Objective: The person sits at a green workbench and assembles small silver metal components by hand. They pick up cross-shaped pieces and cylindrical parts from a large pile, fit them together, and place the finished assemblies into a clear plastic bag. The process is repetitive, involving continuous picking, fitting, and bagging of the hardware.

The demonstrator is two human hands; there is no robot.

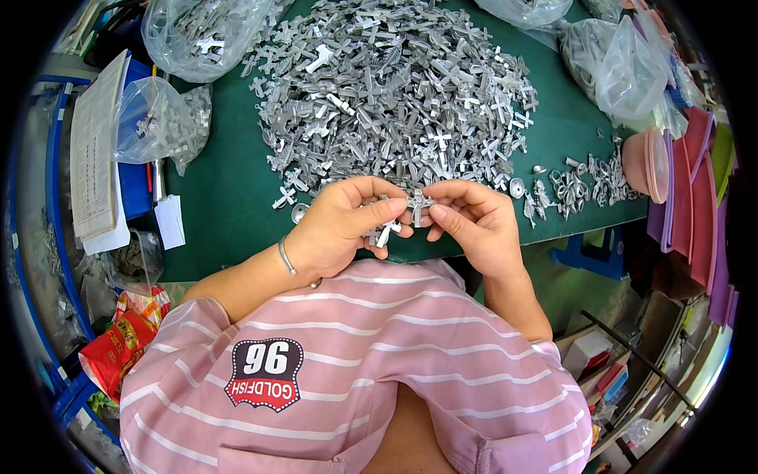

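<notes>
Between both hands, near the table's front edge, I hold a small silver metal cross pendant [418,207]. My left hand [339,221] pinches its left arm between thumb and forefinger. More silver crosses [385,234] sit in the curled fingers of that same hand, partly hidden by them. My right hand [478,225] is closed with thumb and forefinger on the right arm of the pendant. Just beyond the hands rises a big heap of grey metal crosses [395,95], spread over the green table [229,158].
Small sorted groups of metal pieces [572,189] lie to the right, beside a pink plastic tub [643,162]. Clear bags [628,71] stand at the far right; another bag [162,118] is at left, near a paper pad [99,158]. A blue stool [592,254] stands below the edge.
</notes>
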